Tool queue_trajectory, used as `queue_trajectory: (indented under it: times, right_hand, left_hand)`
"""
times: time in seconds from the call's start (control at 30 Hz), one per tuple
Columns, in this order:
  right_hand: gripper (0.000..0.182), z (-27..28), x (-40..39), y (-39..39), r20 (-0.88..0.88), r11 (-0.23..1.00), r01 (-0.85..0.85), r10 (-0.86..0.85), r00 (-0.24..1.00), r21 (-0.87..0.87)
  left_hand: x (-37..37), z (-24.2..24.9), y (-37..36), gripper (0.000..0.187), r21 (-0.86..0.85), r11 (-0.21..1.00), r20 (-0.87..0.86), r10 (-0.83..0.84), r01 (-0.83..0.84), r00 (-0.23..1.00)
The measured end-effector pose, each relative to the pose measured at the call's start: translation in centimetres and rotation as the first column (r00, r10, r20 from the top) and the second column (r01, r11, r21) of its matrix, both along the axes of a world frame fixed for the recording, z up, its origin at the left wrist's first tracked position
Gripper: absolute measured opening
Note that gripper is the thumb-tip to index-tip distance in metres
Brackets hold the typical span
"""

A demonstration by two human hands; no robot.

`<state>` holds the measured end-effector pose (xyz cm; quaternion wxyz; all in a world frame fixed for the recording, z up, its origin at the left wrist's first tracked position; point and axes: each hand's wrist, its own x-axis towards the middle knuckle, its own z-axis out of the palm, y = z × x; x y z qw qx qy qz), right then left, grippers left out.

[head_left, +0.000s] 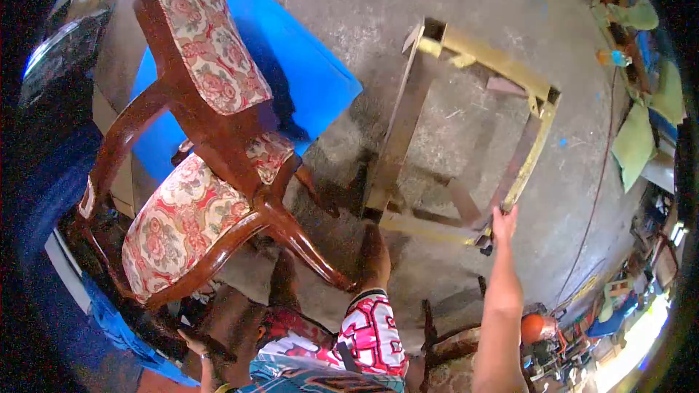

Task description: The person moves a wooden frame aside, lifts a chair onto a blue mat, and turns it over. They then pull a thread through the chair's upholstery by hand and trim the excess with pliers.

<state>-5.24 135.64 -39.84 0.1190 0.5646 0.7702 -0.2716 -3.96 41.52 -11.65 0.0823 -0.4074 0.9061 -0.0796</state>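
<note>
A tilted armchair (211, 44) with dark varnished wood and floral upholstery fills the left side. Low at the left, below its seat edge, is my left hand (195, 343); its fingers lie in shadow among dark shapes, and any grip is unclear. A rectangular wooden frame (415, 102) with bare corner blocks and yellowish edges stands on the concrete floor. My right hand (504, 223) is closed around the near right corner of this frame, with my arm stretched forward.
A blue sheet (313, 80) lies on the floor behind the armchair. Part of another upholstered piece (451, 364) is near my right arm, beside a round orange object (535, 327). A cord (601, 175) crosses the floor; assorted clutter lines the right edge.
</note>
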Motion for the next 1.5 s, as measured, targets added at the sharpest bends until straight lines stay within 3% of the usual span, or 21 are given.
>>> queue_trajectory:
  times: [0.13,0.27,0.37,0.47,0.53,0.57,0.67,0.73,0.77,0.8,0.83,0.87,0.93,1.0,1.03,1.13,1.17,1.2,1.33,1.37,1.5]
  right_hand:
    - [0.075,-0.6,-0.7,0.9,0.270,0.992,-0.124,0.110,0.957,0.035]
    - [0.092,-0.4,-1.4,-2.0,0.237,0.966,0.002,-0.066,0.969,0.260]
    - [0.095,-0.2,-2.1,-3.1,0.248,0.949,0.038,-0.121,0.961,0.314]
    - [0.100,2.7,-4.3,-4.0,0.367,0.864,-0.108,-0.093,0.926,0.491]
    - [0.091,5.6,-6.4,-5.6,0.189,0.847,-0.099,-0.001,0.982,0.521]
    - [0.087,7.1,-7.3,-6.4,0.095,0.836,-0.090,0.046,0.994,0.541]
    - [0.072,13.1,-11.1,-13.9,-0.318,0.902,-0.188,0.323,0.891,0.389]
    - [0.061,17.9,-12.6,-23.8,-0.594,0.949,-0.316,0.240,0.768,-0.025]
    - [0.049,21.7,-13.7,-29.4,-0.592,0.852,-0.521,0.395,0.703,-0.050]
    - [0.040,25.0,-14.5,-35.6,-0.598,0.775,-0.558,0.304,0.742,-0.298]
    - [0.040,28.2,-14.8,-41.7,-0.590,0.660,-0.530,0.160,0.792,-0.533]
    - [0.046,27.9,-13.3,-46.0,-0.575,0.519,-0.663,0.347,0.741,-0.540]
    - [0.049,32.1,-12.4,-56.0,-0.482,0.313,-0.591,0.361,0.798,-0.744]
    - [0.060,32.2,-9.2,-64.3,-0.395,0.248,-0.510,0.395,0.829,-0.823]
    - [0.060,30.3,-6.8,-67.0,-0.498,0.242,-0.670,0.505,0.705,-0.702]
    - [0.059,31.8,-4.1,-75.0,-0.495,0.221,-0.624,0.440,0.750,-0.750]
    - [0.050,29.8,-2.1,-75.8,-0.483,0.343,-0.577,0.325,0.813,-0.741]
    - [0.031,31.7,-2.5,-76.2,-0.426,0.425,-0.502,0.267,0.865,-0.753]
    - [0.025,31.8,-3.1,-74.7,-0.463,0.573,-0.559,0.320,0.826,-0.599]
    - [0.025,37.6,-5.5,-77.8,-0.256,0.660,-0.470,0.399,0.881,-0.586]
    - [0.025,37.0,-5.1,-76.1,-0.288,0.576,-0.558,0.495,0.820,-0.598]
  left_hand:
    - [0.0,0.1,0.4,0.073,-0.003,1.000,-0.011,-0.025,0.025,1.000]
    - [0.2,-0.6,1.2,0.071,0.001,0.999,-0.027,-0.046,0.046,0.999]
    - [0.8,-0.7,0.3,0.066,-0.056,0.958,0.004,-0.283,0.283,0.959]
    - [2.0,-0.3,-1.7,0.062,-0.231,0.649,0.172,-0.706,0.725,0.687]
    - [4.1,-0.9,-3.4,0.050,-0.143,0.817,0.087,-0.552,0.559,0.829]
    - [3.9,-0.4,-2.2,0.049,0.005,0.953,0.010,-0.302,0.302,0.953]
    - [2.7,0.8,1.4,0.052,0.316,0.940,-0.105,0.171,-0.130,0.980]
    - [2.0,1.5,3.4,0.060,0.490,0.832,-0.138,0.368,-0.259,0.920]
    - [1.4,1.9,4.2,0.065,0.573,0.766,-0.146,0.446,-0.292,0.883]
    - [0.4,2.5,5.2,0.071,0.651,0.683,-0.104,0.513,-0.332,0.852]
    - [1.7,1.3,4.8,0.065,0.735,0.665,-0.241,0.442,-0.135,0.864]
    - [2.1,0.9,4.5,0.058,0.792,0.598,-0.177,0.413,-0.120,0.893]
    - [0.9,1.4,5.3,0.050,0.804,0.567,0.038,0.252,-0.179,0.967]
    - [-1.5,2.6,5.7,0.043,0.822,0.532,0.211,0.048,-0.204,0.976]
    - [-2.0,3.4,6.2,0.046,0.915,0.389,0.091,0.055,-0.106,0.994]
    - [1.1,3.3,4.5,0.044,0.997,-0.055,-0.039,0.233,0.053,0.972]
    - [1.8,4.1,3.3,0.040,0.956,-0.280,0.026,0.360,0.082,0.933]
    - [3.4,3.2,2.3,0.040,0.927,-0.338,-0.013,0.401,0.161,0.916]
    - [6.3,2.2,-0.3,0.041,0.998,-0.056,0.053,0.367,-0.035,0.929]
    - [7.3,1.0,-1.9,0.041,0.998,0.024,0.049,0.359,-0.061,0.932]
    - [10.7,-6.9,-3.7,0.057,0.948,0.314,-0.096,0.426,-0.047,0.900]
